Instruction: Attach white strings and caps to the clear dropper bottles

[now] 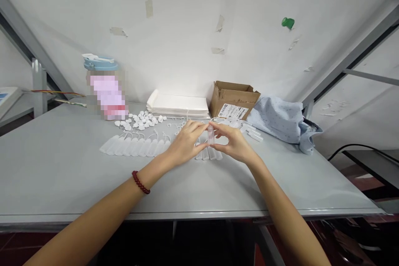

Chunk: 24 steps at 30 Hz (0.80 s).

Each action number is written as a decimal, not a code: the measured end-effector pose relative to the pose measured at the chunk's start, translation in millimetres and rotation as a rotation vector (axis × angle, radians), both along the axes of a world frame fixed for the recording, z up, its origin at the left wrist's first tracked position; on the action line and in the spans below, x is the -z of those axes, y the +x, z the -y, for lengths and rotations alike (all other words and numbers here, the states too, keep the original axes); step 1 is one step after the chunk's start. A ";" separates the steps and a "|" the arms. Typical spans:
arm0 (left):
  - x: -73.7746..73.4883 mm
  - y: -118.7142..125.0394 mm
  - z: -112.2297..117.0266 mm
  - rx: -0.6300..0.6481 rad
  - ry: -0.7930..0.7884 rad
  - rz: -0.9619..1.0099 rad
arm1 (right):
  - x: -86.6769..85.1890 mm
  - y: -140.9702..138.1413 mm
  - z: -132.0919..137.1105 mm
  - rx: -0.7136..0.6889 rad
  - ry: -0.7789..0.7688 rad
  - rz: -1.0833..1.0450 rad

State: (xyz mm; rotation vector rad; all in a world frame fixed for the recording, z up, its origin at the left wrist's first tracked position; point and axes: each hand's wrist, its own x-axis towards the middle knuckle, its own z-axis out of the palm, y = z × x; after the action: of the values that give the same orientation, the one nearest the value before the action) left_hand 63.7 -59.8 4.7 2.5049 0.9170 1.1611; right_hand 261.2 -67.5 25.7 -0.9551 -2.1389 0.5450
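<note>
My left hand (187,143) and my right hand (233,140) meet above the middle of the grey table. Fingertips and thumbs of both pinch a small clear plastic tube (211,135), held upright between them. Beneath the hands lies a short row of clear tubes (205,156), partly covered by my fingers. Beside my left hand is a longer row of frosted white tubes (134,146) with thin cord loops at their upper ends. Small white caps (141,121) lie scattered behind that row. More clear tubes (254,134) rest loosely right of my right hand.
Against the wall are a stack of white paper sleeves (181,104) and an opened cardboard box (233,99). A light blue cloth (274,118) is bunched at the right. Left of the caps stands a pixelated pink item (107,93). The table's front edge (199,215) runs below my forearms.
</note>
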 end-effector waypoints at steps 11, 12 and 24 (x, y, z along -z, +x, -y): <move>-11.2 -5.8 1.5 -0.126 -0.039 0.077 | -11.6 46.4 -9.3 0.147 -0.259 0.319; -11.5 -6.1 1.6 -0.133 -0.049 0.080 | -10.4 51.4 -10.6 0.129 -0.286 0.342; -14.2 -5.9 2.9 -0.160 -0.160 0.104 | -7.3 44.1 -7.2 0.045 -0.474 0.517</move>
State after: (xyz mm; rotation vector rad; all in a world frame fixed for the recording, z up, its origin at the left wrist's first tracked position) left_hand 57.8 -62.7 18.9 2.2584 1.1508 1.2006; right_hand 305.3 -60.3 33.0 -1.5363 -2.4801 0.8836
